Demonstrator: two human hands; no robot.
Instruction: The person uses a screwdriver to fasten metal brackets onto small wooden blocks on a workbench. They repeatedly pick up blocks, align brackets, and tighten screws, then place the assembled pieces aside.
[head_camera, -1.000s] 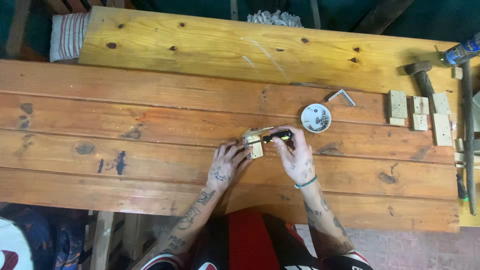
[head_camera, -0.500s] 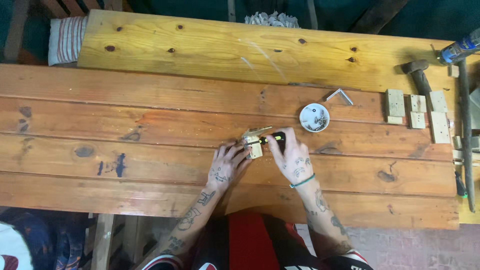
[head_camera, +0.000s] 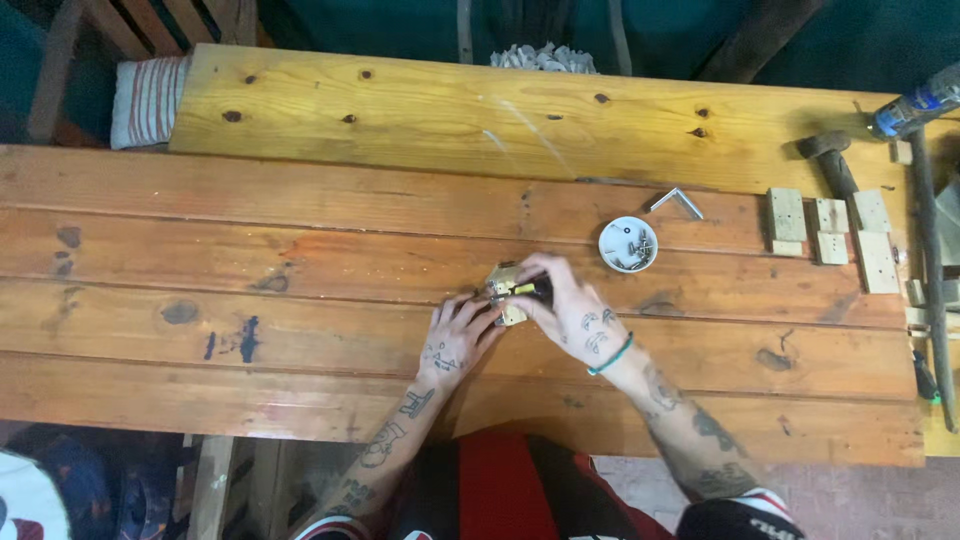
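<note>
Two bare hands are seen on a long wooden table (head_camera: 300, 250), near the middle of it. A small wooden block (head_camera: 507, 297) is held down by the left hand (head_camera: 455, 340), with the fingers curled on its near left side. A small dark tool (head_camera: 530, 290) with a bit of yellow on it is pinched in the right hand (head_camera: 570, 310) and pressed against the block from the right. Both hands are closed on what they hold, though the fingertips are partly hidden. The block is judged to be light, stiff and hard, so it could slide on the smooth boards if it were not pinned. It is best gripped by its flat sides, away from the tool tip. A small round white dish (head_camera: 628, 243) with tiny metal bits in it is set just to the far right of the hands. A bent metal key (head_camera: 675, 201) is laid beyond the dish. More wooden blocks (head_camera: 828, 228) are lined up well off to the right, and a hammer (head_camera: 835, 165) is laid beside them. A pale plank (head_camera: 450, 110) is laid along the far side.
</note>
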